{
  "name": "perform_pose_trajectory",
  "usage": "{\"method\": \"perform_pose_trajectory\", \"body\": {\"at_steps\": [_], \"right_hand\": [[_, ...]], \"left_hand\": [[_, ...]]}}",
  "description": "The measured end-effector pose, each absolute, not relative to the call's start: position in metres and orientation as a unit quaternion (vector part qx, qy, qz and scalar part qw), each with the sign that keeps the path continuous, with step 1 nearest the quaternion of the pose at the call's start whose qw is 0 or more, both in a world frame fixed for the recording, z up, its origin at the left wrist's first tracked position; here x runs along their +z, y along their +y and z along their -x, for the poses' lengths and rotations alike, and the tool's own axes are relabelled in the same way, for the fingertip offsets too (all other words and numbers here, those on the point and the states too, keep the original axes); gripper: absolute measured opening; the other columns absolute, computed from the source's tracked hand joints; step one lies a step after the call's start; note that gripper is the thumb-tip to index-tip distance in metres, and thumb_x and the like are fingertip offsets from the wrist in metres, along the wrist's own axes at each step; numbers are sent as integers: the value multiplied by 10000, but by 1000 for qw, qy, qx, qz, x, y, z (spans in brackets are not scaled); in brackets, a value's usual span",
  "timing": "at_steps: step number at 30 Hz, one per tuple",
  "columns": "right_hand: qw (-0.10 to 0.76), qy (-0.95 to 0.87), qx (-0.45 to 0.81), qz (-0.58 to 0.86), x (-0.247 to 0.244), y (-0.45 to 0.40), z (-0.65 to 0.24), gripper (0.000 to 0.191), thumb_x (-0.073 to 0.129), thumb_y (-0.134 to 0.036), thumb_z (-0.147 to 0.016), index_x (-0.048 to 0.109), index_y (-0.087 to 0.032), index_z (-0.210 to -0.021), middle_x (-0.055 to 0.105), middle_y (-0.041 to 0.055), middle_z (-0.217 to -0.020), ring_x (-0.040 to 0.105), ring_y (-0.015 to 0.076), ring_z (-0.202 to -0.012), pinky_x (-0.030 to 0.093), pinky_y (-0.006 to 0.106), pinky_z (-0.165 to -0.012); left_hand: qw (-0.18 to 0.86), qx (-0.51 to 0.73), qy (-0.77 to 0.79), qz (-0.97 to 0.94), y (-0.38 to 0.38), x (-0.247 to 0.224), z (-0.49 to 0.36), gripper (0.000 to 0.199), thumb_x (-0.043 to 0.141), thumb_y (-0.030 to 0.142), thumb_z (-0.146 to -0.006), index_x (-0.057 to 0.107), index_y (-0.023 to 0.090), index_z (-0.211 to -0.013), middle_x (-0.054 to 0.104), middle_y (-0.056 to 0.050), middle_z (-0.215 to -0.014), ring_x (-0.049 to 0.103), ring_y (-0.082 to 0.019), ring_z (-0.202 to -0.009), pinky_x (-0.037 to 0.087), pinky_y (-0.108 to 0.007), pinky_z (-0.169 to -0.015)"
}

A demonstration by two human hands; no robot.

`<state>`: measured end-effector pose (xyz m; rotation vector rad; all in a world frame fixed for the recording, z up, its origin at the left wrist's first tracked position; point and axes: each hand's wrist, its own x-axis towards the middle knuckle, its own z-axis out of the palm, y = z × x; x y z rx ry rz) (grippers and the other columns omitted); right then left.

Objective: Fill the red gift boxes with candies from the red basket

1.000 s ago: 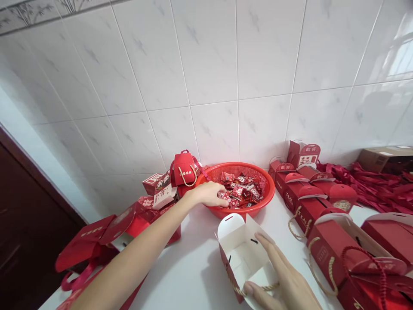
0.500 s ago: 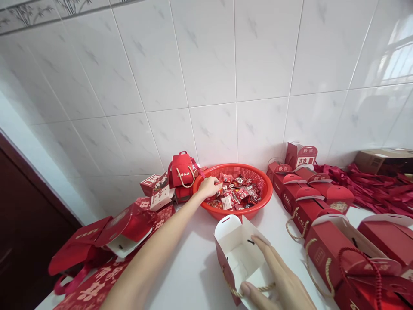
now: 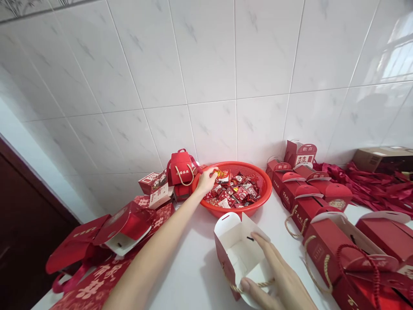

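Over the left side of a red plastic basket (image 3: 266, 194), my left hand (image 3: 207, 181) has its fingers pinched on an orange-and-yellow wrapped candy (image 3: 222, 175). Below it in the basket lies a heap of mostly red wrapped candies (image 3: 240, 194). My right hand (image 3: 274, 275) grips the near right side of a red gift box (image 3: 225, 262), thumb by the twisted rope handle and fingers along the raised flap. The box stands open at the top and tilts towards me. Its white inside shows, with nothing visible in it.
Rows of red gift boxes (image 3: 325, 241) with rope handles line the right side. Behind them lie a pile of dark red ribbons (image 3: 364, 185) and a cardboard box (image 3: 380, 161). More red boxes (image 3: 125, 228) and a red bag (image 3: 182, 170) are on the left. A tiled wall (image 3: 213, 129) closes the back.
My left hand has risen slightly and moved a little left and back, and the orange-and-yellow candy now shows at its fingertips. The right hand and its gift box have hardly moved.
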<state>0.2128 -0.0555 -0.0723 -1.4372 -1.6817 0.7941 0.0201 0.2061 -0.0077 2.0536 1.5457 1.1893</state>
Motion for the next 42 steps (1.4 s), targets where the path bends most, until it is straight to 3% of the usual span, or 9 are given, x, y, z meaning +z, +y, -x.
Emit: {"method": "perform_pose_trajectory", "body": {"at_steps": [2, 4, 9, 12, 15, 18, 22, 34, 42], "right_hand": [[382, -661, 308, 568, -70, -56, -213, 699, 609, -442, -823, 437, -249, -1471, 467, 104, -1551, 591, 280, -1308, 558, 332, -935], [376, -660, 312, 570, -69, -56, -212, 687, 596, -428, -826, 435, -253, -1470, 456, 95, -1559, 609, 271, -1287, 562, 320, -919], [365, -667, 309, 571, -70, -55, -212, 696, 591, -409, -826, 422, -245, -1481, 455, 101, -1560, 610, 268, -1284, 568, 311, -902], [362, -671, 300, 573, -71, -54, -212, 668, 598, -390, -827, 444, -265, -1465, 458, 86, -1561, 610, 275, -1282, 571, 309, -893], [365, -671, 309, 566, -72, -54, -212, 649, 587, -405, -835, 451, -269, -1454, 456, 83, -1560, 612, 276, -1281, 572, 316, -899], [370, -672, 319, 556, -72, -54, -213, 656, 576, -423, -843, 436, -259, -1463, 465, 95, -1551, 608, 274, -1287, 577, 316, -890], [364, -679, 304, 560, -70, -54, -213, 619, 577, -426, -852, 463, -267, -1439, 467, 92, -1550, 614, 277, -1276, 560, 341, -921], [360, -683, 296, 563, -73, -55, -213, 624, 569, -441, -864, 457, -261, -1451, 497, 103, -1522, 632, 276, -1251, 567, 334, -914], [356, -691, 295, 555, -75, -53, -215, 618, 582, -449, -871, 465, -272, -1451, 486, 100, -1535, 602, 286, -1289, 547, 351, -958]], "left_hand": [[113, 396, 552, -725, 203, -6, -21, 376, 603, 151, -808, 651, 189, -1179, 685, -91, -1250, 613, -247, -1192, 465, -353, -1018], [90, 339, 525, -775, 200, -5, -24, 483, 615, 86, -769, 647, 186, -1240, 650, -97, -1334, 576, -241, -1265, 424, -354, -1090], [113, 52, 428, -895, 191, -3, -35, 724, 655, -4, -637, 640, 223, -1324, 687, -92, -1288, 647, -273, -1167, 497, -316, -973], [130, -5, 441, -888, 189, -2, -39, 731, 683, 40, -645, 636, 252, -1343, 768, -72, -1040, 717, -271, -930, 520, -300, -826], [147, 27, 437, -887, 188, -2, -39, 437, 710, 152, -720, 745, 243, -1145, 762, -46, -881, 701, -247, -853, 492, -284, -803], [172, 105, 450, -870, 188, -3, -37, 266, 706, 226, -751, 760, 235, -1011, 748, -26, -897, 672, -232, -885, 473, -275, -810], [217, 233, 471, -823, 188, -4, -35, 238, 660, 222, -767, 712, 202, -999, 729, -15, -973, 643, -198, -885, 473, -273, -828], [420, 409, 405, -702, 196, -6, -29, 244, 749, 248, -753, 676, 137, -957, 716, -74, -1025, 660, -195, -932, 521, -321, -878], [520, 455, 467, -552, 189, 4, -31, 163, 657, 131, -852, 619, 153, -1009, 706, -47, -922, 685, -134, -767, 581, -263, -727]]}}
